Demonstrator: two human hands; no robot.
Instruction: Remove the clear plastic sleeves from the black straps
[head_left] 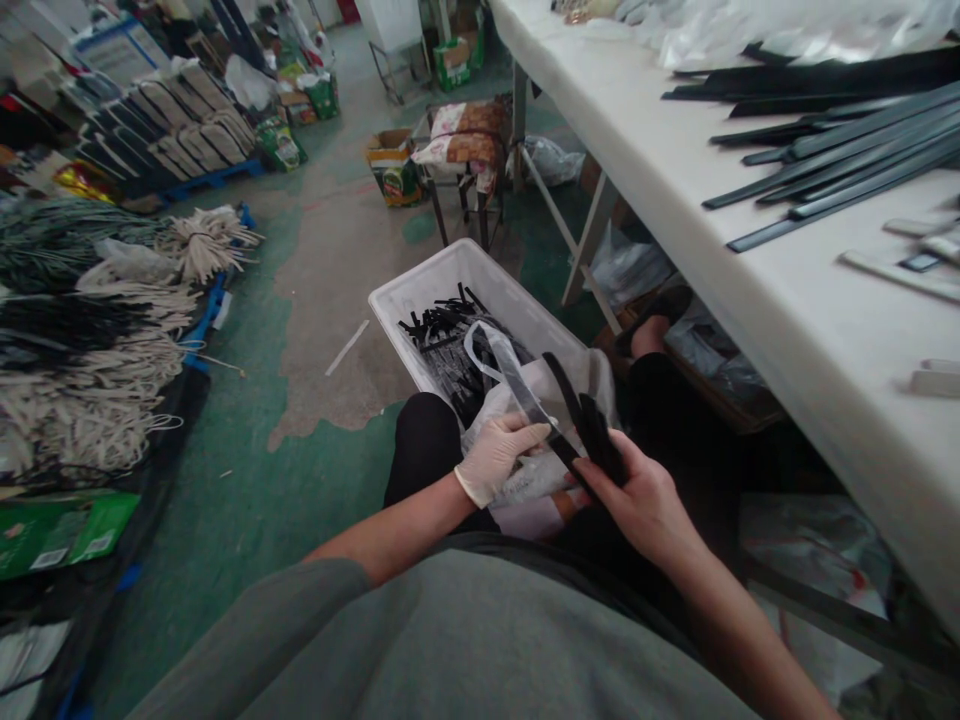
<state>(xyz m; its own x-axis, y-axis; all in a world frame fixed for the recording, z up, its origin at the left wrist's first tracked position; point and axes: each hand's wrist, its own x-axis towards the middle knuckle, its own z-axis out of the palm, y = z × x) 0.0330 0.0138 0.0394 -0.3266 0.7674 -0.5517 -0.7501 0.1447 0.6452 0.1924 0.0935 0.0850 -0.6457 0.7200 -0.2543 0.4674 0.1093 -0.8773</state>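
Note:
My left hand (496, 458), in a pale thin glove, is closed with thumb and fingers pinching a clear plastic strip (516, 378). The strip's far end loops over above the bin. Where it meets my fingers, it lies along a black strip (568, 455) that runs to my right hand. My right hand (646, 492) is bare and wrapped around several black strips (596, 425), their upper ends sticking out past the thumb. Below both hands, a crumpled clear plastic bag (525, 487) lies over my lap and the bin's near end.
A white plastic bin (409, 340) holds a heap of short black strips (450, 345). At right, a long white table (645, 130) bears dark strips (847, 160). Bundled cords (82, 370) lie on the left. A cushioned stool (469, 140) and a carton (394, 165) stand ahead.

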